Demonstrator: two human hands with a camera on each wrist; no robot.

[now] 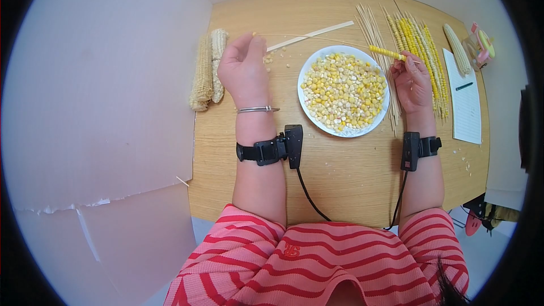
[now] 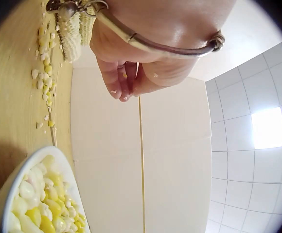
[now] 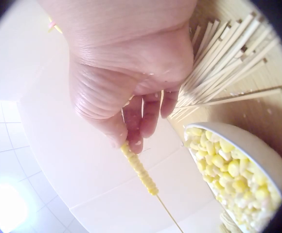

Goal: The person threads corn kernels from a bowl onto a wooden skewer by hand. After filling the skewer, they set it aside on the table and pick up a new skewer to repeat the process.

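My right hand [image 1: 412,82] pinches a thin wooden skewer [image 3: 169,212] by the stretch threaded with yellow corn kernels [image 1: 385,52], which form a tight row from the fingertips outward. The bare part of the skewer runs left above the plate to my left hand [image 1: 243,71]. There the thumb and fingertips [image 2: 125,96] pinch a yellow kernel [image 1: 255,34] at the skewer's tip; the fingers mostly hide it. Between and below the hands stands a white plate [image 1: 304,110] heaped with loose yellow and whitish kernels [image 1: 344,93].
Stripped corncobs [image 1: 202,73] lie at the left. Bare skewers [image 1: 371,28] and several kernel-filled skewers [image 1: 425,51] lie right of the plate. Farther right are lined paper [image 1: 466,107], a pen [image 1: 464,86] and another cob [image 1: 456,48]. A flat pale strip [image 1: 311,34] lies behind; loose kernels are scattered near it.
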